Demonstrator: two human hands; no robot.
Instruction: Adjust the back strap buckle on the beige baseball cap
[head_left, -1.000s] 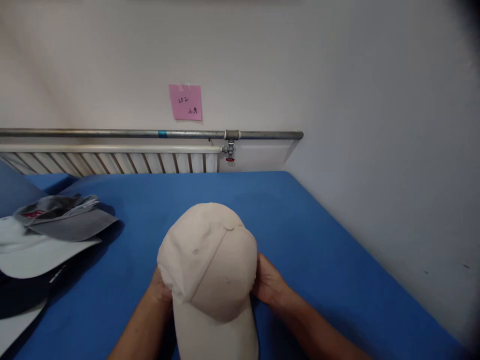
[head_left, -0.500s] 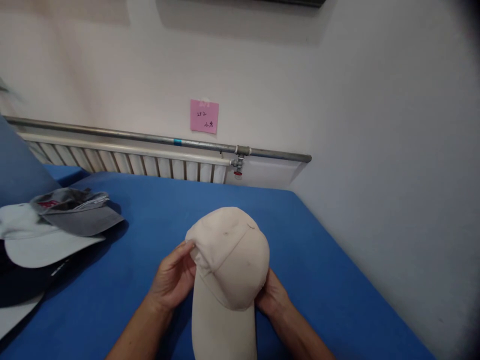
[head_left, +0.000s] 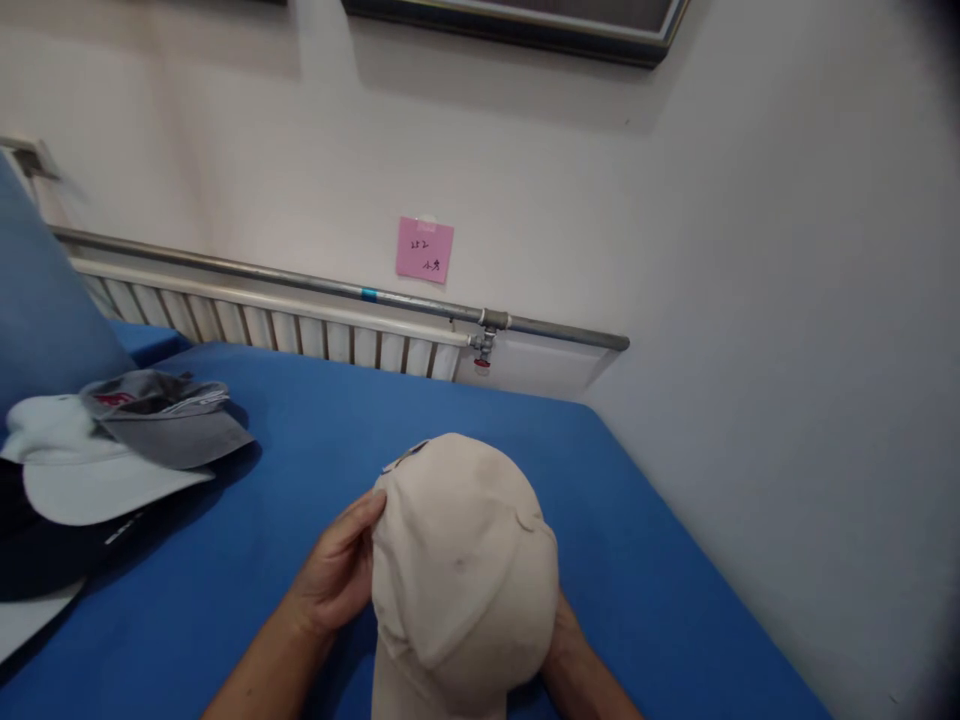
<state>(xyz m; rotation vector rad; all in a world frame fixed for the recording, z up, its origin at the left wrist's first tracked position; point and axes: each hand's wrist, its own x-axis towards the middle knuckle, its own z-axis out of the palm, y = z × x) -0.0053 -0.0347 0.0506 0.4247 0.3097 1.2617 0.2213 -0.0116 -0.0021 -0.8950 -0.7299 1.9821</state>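
A beige baseball cap (head_left: 465, 560) is held up between both hands over the blue surface, its crown upward and its brim pointing down toward me, cut off by the lower edge of the view. My left hand (head_left: 341, 565) grips the cap's left side, thumb on the outside and the other fingers partly behind the fabric. On the opposite side, my right hand (head_left: 559, 640) holds the cap's lower right; its fingers are hidden behind the crown. A dark opening edge shows at the crown's upper left.
Several caps lie stacked at the left, among them a grey cap (head_left: 176, 430), a white cap (head_left: 90, 480) and a black cap (head_left: 45, 560). Behind the blue-covered table (head_left: 322, 400) are a radiator (head_left: 285, 330), a pipe (head_left: 300, 280) and a pink note (head_left: 424, 250) on the wall.
The cap has turned and tilted in my hands, so more of its crown top faces me and less brim shows. My view has tipped upward slightly, with more picture frame visible.
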